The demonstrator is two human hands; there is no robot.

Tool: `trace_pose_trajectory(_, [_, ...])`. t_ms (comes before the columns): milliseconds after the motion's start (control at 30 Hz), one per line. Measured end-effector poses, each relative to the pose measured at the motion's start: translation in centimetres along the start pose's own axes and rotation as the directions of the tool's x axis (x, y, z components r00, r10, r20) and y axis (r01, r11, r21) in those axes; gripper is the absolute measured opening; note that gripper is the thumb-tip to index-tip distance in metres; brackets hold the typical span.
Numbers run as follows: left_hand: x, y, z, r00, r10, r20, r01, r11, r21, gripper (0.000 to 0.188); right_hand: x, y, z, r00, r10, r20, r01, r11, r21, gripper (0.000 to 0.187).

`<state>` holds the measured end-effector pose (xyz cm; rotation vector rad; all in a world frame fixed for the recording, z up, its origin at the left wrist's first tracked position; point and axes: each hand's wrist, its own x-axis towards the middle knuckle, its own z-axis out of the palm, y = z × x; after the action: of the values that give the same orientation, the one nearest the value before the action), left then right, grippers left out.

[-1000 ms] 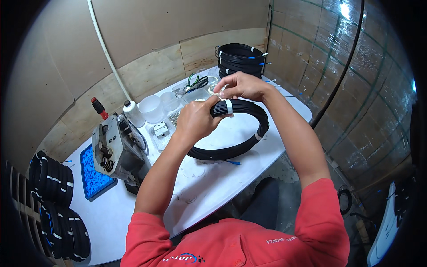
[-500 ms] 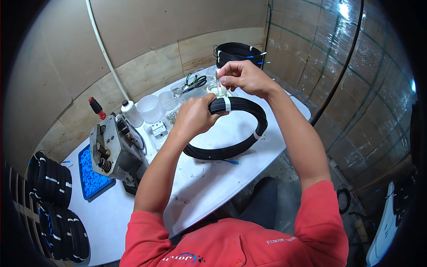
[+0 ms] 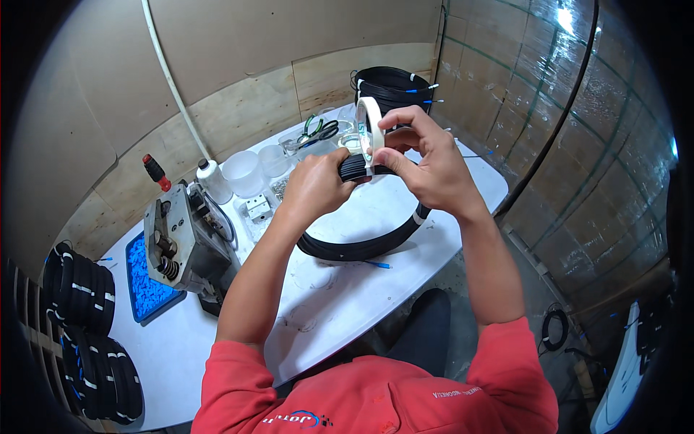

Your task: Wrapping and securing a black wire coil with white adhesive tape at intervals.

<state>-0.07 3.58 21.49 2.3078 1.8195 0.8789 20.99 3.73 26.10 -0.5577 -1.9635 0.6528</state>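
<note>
My left hand (image 3: 318, 181) is closed around the far left side of a coil of black cable (image 3: 347, 250), which is tilted up from the table. A white band wraps the coil's right side, and a blue-tipped cable end (image 3: 379, 265) sticks out at its near side. In my right hand (image 3: 432, 166) is a roll of white tape (image 3: 377, 129), pinched on edge between thumb and fingers. The roll stands just above the coil, right beside my left fingertips. Where tape meets cable is partly hidden by my right thumb.
A metal hand press (image 3: 189, 239) stands at left by a tray of blue pieces (image 3: 150, 316). Behind are a white bottle (image 3: 214, 182), clear tubs (image 3: 243, 173) and black-handled scissors (image 3: 327, 130). More cable coils sit at the back (image 3: 390, 83) and left (image 3: 79, 293).
My right hand has come down and nearer, bringing the tape roll up against the coil, where its ring now shows plainly. My left hand and the coil have stayed almost still.
</note>
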Motion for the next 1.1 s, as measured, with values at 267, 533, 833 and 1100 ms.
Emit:
trace_pose_trajectory(267, [-0.2, 1.9, -1.0, 0.998, 0.022, 0.052, -0.023, 1.000, 0.015, 0.063, 3.9, 2.6, -1.3, 0.990, 0.119, -0.074, -0.107, 0.983, 0.149, 0.025])
trace_pose_trajectory(533, [-0.2, 1.2, -0.9, 0.990, -0.139, 0.030, 0.142, 0.980, -0.137, 0.068, 4.5, 3.2, -0.8, 0.989, 0.127, 0.075, -0.126, 0.992, -0.009, 0.017])
trace_pose_trajectory(833, [1.3, -0.3, -0.9, 0.943, -0.274, 0.187, 0.314, 0.918, -0.241, 0.072, 4.8, 2.3, -0.5, 0.993, 0.050, 0.106, -0.041, 0.995, -0.092, 0.018])
trace_pose_trajectory(1100, [0.1, 2.1, -1.2, 0.960, -0.245, 0.133, 0.259, 0.960, -0.107, 0.074, 6.5, 3.2, 0.1, 0.976, 0.121, 0.182, -0.126, 0.992, 0.016, 0.014])
